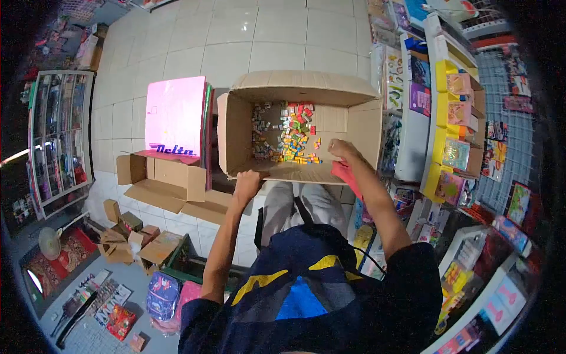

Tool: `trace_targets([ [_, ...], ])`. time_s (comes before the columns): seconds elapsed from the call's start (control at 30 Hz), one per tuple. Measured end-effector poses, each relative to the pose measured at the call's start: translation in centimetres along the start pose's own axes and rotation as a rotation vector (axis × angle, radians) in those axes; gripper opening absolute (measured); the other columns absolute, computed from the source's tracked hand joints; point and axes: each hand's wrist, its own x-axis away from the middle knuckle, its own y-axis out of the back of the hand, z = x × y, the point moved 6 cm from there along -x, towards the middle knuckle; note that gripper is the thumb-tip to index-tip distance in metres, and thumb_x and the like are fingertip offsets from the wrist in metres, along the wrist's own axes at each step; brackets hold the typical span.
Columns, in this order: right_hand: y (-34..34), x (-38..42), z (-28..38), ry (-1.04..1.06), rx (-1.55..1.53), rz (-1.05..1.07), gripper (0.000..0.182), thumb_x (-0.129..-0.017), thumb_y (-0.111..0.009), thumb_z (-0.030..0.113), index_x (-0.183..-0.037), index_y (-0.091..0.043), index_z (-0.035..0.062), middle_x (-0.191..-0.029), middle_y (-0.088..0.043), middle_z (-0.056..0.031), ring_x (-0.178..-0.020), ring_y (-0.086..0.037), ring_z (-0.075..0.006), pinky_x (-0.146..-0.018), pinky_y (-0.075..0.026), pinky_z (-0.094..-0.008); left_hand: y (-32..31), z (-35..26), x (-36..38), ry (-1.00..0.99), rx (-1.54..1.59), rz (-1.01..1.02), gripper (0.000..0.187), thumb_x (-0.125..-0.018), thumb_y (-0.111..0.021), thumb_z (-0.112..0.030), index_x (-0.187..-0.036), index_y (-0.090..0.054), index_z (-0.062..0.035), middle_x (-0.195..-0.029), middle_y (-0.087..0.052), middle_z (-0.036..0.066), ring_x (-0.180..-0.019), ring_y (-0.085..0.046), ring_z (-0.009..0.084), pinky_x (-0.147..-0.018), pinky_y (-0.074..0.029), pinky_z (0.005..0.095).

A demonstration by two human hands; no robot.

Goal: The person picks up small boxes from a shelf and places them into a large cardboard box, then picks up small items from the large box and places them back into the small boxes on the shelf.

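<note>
brown cardboard box (237, 131) sits before the person, small colourful pieces (293, 138) loose inside; left hand (250, 182) grips its near rim. right hand (341, 148) hovers inside, grasp unclear. hard pulling could tip it, spilling pieces, or jostle the pink "delta" stack (174, 115).

On my remote feed from the head camera I log: 1 large cardboard box (364, 121), open; many small multicoloured pieces (296, 133) loose inside, mainly left and middle. 1 left hand (250, 182), fingers bent over the near rim. 1 right hand (342, 148), curled, at the box's near right part; 1 red item (343, 172) beside that forearm. Leftward: 1 pink "Delta" pack (175, 115), 1 smaller open carton (162, 194).
</note>
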Motion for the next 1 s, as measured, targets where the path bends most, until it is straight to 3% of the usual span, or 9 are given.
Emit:
trace_targets([
  [0.1,-7.6,-7.6,-4.7,-0.079,0.177,-0.08,0.033,-0.071,-0.055,0.034,-0.094,-0.062,0.0114,-0.087,-0.064,-0.0118,-0.081,-0.062,-0.0286,-0.069,-0.049,-0.0378,1.1,-0.4,-0.2,0.045,0.061,0.039,0.031,-0.075,-0.052,-0.014,-0.101,-0.063,-0.0266,-0.069,-0.06,0.013,-0.066,-0.061,0.0281,-0.057,-0.047,0.0398],
  [0.3,-2.2,-3.7,1.4,-0.348,0.04,0.024,0.036,-0.072,-0.055,0.036,-0.092,-0.065,0.0088,-0.095,-0.062,-0.0158,-0.09,-0.059,-0.034,-0.076,-0.047,-0.0409,2.0,-0.6,-0.5,0.106,0.05,0.182,0.031,-0.073,-0.054,-0.011,-0.099,-0.064,-0.0245,-0.074,-0.062,0.013,-0.065,-0.061,0.028,-0.058,-0.047,0.0401],
  [0.4,-11.5,-9.5,-4.3,-0.396,-0.261,-0.284,0.039,-0.072,-0.056,0.037,-0.092,-0.064,0.0047,-0.092,-0.062,-0.0188,-0.086,-0.06,-0.0356,-0.075,-0.047,-0.0438,3.3,-0.7,-0.8,0.107,0.117,0.146,0.032,-0.072,-0.055,-0.01,-0.099,-0.064,-0.0243,-0.077,-0.063,0.012,-0.066,-0.061,0.0277,-0.059,-0.047,0.0399],
  [0.5,-8.7,-8.7,-2.3,-0.5,-0.418,-0.044,0.051,-0.071,-0.059,0.033,-0.11,-0.048,0.0015,-0.108,-0.054,-0.0206,-0.099,-0.054,-0.0346,-0.083,-0.044,-0.0431,4.4,-1.1,-0.9,0.091,0.156,0.114,0.033,-0.072,-0.054,-0.01,-0.099,-0.064,-0.0244,-0.079,-0.063,0.01,-0.068,-0.061,0.0272,-0.059,-0.047,0.0406],
  [0.6,-11.2,-12.6,-4.1,-0.386,-0.201,-0.224,0.049,-0.07,-0.059,0.033,-0.105,-0.05,0.0008,-0.1,-0.056,-0.0189,-0.093,-0.055,-0.0335,-0.08,-0.044,-0.043,3.4,-0.8,-1.1,0.118,0.173,0.083,0.033,-0.073,-0.053,-0.01,-0.1,-0.064,-0.0253,-0.079,-0.063,0.008,-0.069,-0.061,0.0264,-0.059,-0.046,0.0411],
  [0.63,-9.5,-11.7,-3.3,-0.399,-0.306,-0.222,0.043,-0.069,-0.059,0.033,-0.098,-0.053,0.0022,-0.091,-0.057,-0.0172,-0.085,-0.056,-0.0319,-0.076,-0.045,-0.0423,3.0,-0.7,-1.0,0.135,0.185,0.065,0.033,-0.073,-0.053,-0.01,-0.1,-0.064,-0.0257,-0.08,-0.063,0.008,-0.07,-0.061,0.0261,-0.059,-0.045,0.0413],
  [0.77,-7.9,-13.7,-2.4,-0.258,-0.267,-0.121,0.035,-0.068,-0.062,0.028,-0.091,-0.056,0.0017,-0.091,-0.059,-0.0218,-0.084,-0.059,-0.0343,-0.075,-0.047,-0.042,2.4,-0.7,-0.7,0.149,0.134,0.165,0.032,-0.074,-0.052,-0.011,-0.1,-0.064,-0.0268,-0.082,-0.063,0.007,-0.069,-0.061,0.025,-0.057,-0.045,0.0409],
  [0.87,-5.7,-13.4,-0.3,-0.233,-0.356,-0.347,0.036,-0.069,-0.066,0.029,-0.087,-0.053,0.0011,-0.087,-0.06,-0.0196,-0.082,-0.059,-0.0326,-0.072,-0.048,-0.0395,2.9,-0.8,-0.8,0.135,0.153,0.143,0.032,-0.074,-0.052,-0.011,-0.1,-0.064,-0.0269,-0.083,-0.063,0.008,-0.069,-0.061,0.0251,-0.056,-0.045,0.0407],
  [1.0,-5.4,-12.4,0.2,-0.2,-0.278,-0.319,0.043,-0.064,-0.071,0.033,-0.089,-0.055,0.002,-0.087,-0.061,-0.0185,-0.083,-0.06,-0.0327,-0.072,-0.048,-0.0393,3.2,-0.7,-1.1,0.122,0.217,0.088,0.032,-0.074,-0.052,-0.01,-0.099,-0.064,-0.0258,-0.083,-0.063,0.007,-0.069,-0.061,0.0253,-0.056,-0.046,0.0402],
])
